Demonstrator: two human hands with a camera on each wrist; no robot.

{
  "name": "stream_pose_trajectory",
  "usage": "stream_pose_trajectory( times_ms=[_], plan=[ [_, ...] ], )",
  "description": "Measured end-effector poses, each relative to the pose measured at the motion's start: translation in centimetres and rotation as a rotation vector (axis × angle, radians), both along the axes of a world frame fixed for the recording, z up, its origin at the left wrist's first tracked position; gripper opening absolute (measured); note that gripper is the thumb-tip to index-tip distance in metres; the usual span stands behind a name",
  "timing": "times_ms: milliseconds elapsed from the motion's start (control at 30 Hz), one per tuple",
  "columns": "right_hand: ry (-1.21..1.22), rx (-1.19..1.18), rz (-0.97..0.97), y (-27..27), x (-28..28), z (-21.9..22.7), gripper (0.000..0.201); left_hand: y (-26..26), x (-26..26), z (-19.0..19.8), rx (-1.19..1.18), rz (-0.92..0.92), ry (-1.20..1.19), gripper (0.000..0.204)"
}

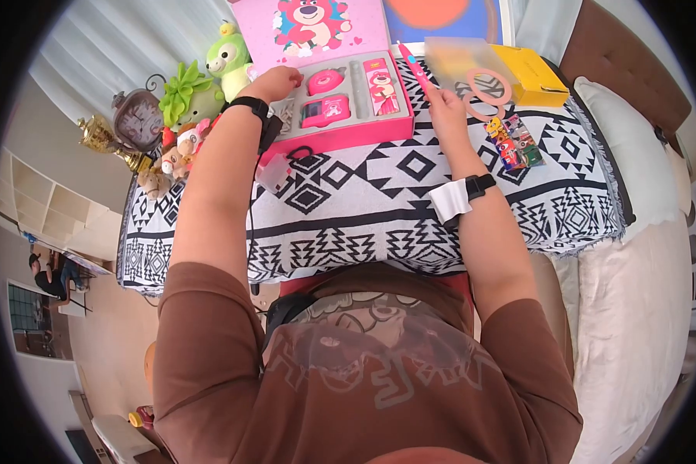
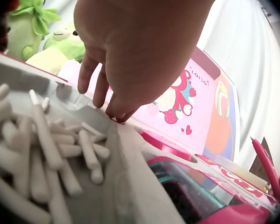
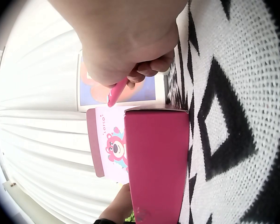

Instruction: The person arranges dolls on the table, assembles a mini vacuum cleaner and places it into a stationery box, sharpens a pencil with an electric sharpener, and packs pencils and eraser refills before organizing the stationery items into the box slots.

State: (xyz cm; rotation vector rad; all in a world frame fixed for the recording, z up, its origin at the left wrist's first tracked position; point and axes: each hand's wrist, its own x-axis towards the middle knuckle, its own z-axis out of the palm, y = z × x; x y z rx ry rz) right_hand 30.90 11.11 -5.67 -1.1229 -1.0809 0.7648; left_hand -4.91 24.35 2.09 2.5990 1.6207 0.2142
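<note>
The open pink box (image 1: pixel 363 136) has a grey molded tray holding a round pink item (image 1: pixel 325 80), a pink device (image 1: pixel 325 111) and a bear-printed pack (image 1: pixel 381 89). My left hand (image 1: pixel 277 83) is over the tray's left part, its fingers pointing down. In the left wrist view, the fingertips of that hand (image 2: pixel 135 51) meet at the tray edge, beside a compartment of white sticks (image 2: pixel 49 140); nothing is visible between them. My right hand (image 1: pixel 447 116) holds a pink pen (image 1: pixel 414 66) tip up, right of the box, fingers curled round it in the right wrist view.
Plush toys (image 1: pixel 228 62), a clock (image 1: pixel 138 120) and a gold trophy (image 1: pixel 99 133) stand left. To the right lie a yellow box (image 1: pixel 535 76), pink rings (image 1: pixel 489 85) and a colorful card (image 1: pixel 514 143). A small clear packet (image 1: pixel 274 173) lies before the pink box on the patterned cloth (image 1: pixel 348 209).
</note>
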Motion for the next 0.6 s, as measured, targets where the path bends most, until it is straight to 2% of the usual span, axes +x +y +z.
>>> stream_pose_trajectory(
  times_ms=[100, 167, 267, 333, 467, 533, 600],
  plan=[
    [0.024, -0.016, 0.009, -0.1, 0.3, 0.3, 0.035, -2.5, 0.5, 1.8, 0.089, 0.020, -0.212, 0.034],
    [0.035, -0.036, 0.033, -0.1, 0.5, 0.2, 0.041, -5.7, 0.9, 3.6, 0.112, 0.012, -0.236, 0.035],
    [0.039, -0.007, 0.017, 0.0, 0.3, 0.3, 0.041, -11.7, 0.9, 6.4, 0.106, 0.019, -0.273, 0.037],
    [0.035, -0.014, 0.018, -0.3, 0.3, 0.5, 0.041, -16.3, 1.0, 7.4, 0.053, 0.128, -0.219, 0.031],
    [0.031, -0.008, 0.018, 0.1, 0.4, 0.2, 0.041, -22.4, -0.5, 5.6, -0.009, 0.236, -0.175, 0.031],
    [0.046, -0.005, 0.025, -0.1, 0.4, 0.3, 0.042, -24.0, -1.7, 2.5, 0.175, 0.102, -0.180, 0.036],
    [0.021, -0.014, -0.012, -0.3, 0.3, 0.5, 0.043, -25.3, -1.9, 0.9, 0.126, 0.138, -0.180, 0.036]
  ],
)
